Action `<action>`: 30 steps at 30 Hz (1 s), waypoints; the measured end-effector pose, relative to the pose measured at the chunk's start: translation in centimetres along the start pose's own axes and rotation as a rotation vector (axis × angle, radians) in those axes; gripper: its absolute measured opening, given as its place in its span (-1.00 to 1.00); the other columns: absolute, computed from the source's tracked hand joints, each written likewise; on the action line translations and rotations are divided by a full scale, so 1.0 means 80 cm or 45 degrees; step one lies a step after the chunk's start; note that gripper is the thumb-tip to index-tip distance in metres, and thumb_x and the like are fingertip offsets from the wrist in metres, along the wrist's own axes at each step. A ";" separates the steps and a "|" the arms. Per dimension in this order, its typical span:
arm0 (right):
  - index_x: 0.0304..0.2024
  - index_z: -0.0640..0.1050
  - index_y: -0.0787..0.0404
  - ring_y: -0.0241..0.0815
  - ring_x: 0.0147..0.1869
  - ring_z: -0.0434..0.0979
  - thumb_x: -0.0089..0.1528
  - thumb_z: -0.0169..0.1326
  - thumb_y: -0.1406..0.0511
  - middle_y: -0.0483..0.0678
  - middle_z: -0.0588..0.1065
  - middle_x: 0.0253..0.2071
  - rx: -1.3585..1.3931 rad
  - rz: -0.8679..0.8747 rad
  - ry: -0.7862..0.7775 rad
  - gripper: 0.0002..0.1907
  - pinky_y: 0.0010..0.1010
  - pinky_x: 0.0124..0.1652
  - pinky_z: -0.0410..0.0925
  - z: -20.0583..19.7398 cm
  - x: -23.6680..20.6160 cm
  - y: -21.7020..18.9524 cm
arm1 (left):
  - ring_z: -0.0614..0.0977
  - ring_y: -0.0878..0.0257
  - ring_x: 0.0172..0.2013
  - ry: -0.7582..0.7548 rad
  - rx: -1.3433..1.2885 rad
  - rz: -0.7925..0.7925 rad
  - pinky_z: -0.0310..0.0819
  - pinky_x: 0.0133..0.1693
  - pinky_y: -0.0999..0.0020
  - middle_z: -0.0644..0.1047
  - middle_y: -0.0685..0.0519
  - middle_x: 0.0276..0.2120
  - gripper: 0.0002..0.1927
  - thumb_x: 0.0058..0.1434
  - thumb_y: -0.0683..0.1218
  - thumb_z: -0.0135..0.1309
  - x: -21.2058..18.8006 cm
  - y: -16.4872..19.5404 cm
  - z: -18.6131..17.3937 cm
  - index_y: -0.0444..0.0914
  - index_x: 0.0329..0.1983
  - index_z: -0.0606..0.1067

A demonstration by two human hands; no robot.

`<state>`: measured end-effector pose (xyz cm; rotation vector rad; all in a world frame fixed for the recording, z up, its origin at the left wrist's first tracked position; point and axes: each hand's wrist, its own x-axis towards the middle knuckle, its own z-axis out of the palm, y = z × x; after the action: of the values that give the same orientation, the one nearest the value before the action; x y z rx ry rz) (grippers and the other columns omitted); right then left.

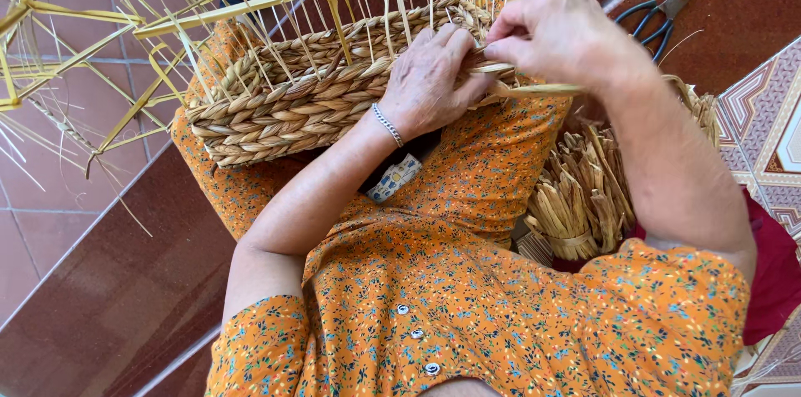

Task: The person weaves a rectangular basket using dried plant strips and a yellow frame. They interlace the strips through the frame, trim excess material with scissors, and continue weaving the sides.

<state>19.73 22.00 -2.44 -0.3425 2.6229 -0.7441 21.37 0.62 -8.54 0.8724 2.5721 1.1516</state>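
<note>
I see a half-woven basket [292, 92] resting on the lap in the upper centre of the frame, its side built of thick braided tan strands and its thin upright stakes [275, 22] fanning toward the top edge. The left hand [430, 80] lies flat against the basket's right end — fingers pressed together and curled over the woven rim, palm on the braid. A silver bracelet [386, 124] circles that wrist. The right hand [555, 30] sits just right of the left, touching it; its thumb and forefinger pinch a flat straw strand [534, 89] that runs from the basket's end out to the right. The remaining fingers of that hand are folded in.

At the right centre of the frame, beside the right forearm, I see a bundle of cut straw pieces [580, 197] lying in a second woven container [705, 109]. A pair of scissors [672, 1] with dark handles lies on the red-brown floor [100, 305] at the upper right, well apart from both hands. The person wears an orange flowered dress [467, 297] — it fills the lower centre.
</note>
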 end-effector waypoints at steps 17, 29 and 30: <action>-0.37 0.53 0.17 -0.09 -0.38 0.57 0.28 0.44 0.04 -0.05 0.53 -0.42 -0.138 -0.132 0.624 -0.56 -0.23 -0.36 0.40 0.087 -0.017 0.030 | 0.67 0.04 -0.17 0.208 0.033 0.407 0.59 -0.25 0.23 0.48 -0.06 0.04 -0.79 0.34 -0.28 0.08 -0.039 -0.019 -0.002 -0.25 -0.05 0.33; -0.31 0.64 0.17 -0.10 -0.22 0.57 0.47 0.20 0.08 -0.03 0.59 -0.35 0.149 0.223 0.492 -0.63 -0.26 -0.18 0.41 0.091 -0.172 0.104 | 0.66 0.18 -0.48 0.211 -0.147 -0.018 0.50 -0.43 0.31 0.63 -0.03 -0.33 -0.76 0.41 -0.28 0.16 -0.024 0.013 -0.001 -0.26 0.07 0.40; -0.32 0.65 0.14 -0.16 -0.25 0.59 0.43 0.15 0.02 -0.07 0.60 -0.36 0.359 0.516 0.332 -0.61 -0.31 -0.20 0.43 0.083 -0.188 0.119 | 0.67 0.21 -0.48 0.201 -0.171 -0.059 0.50 -0.42 0.33 0.63 -0.02 -0.35 -0.76 0.42 -0.28 0.16 -0.024 0.015 -0.003 -0.26 0.07 0.41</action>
<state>34.84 31.92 -8.34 0.3794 2.6401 -1.0477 23.34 -0.04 -7.59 0.7152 2.5839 1.4135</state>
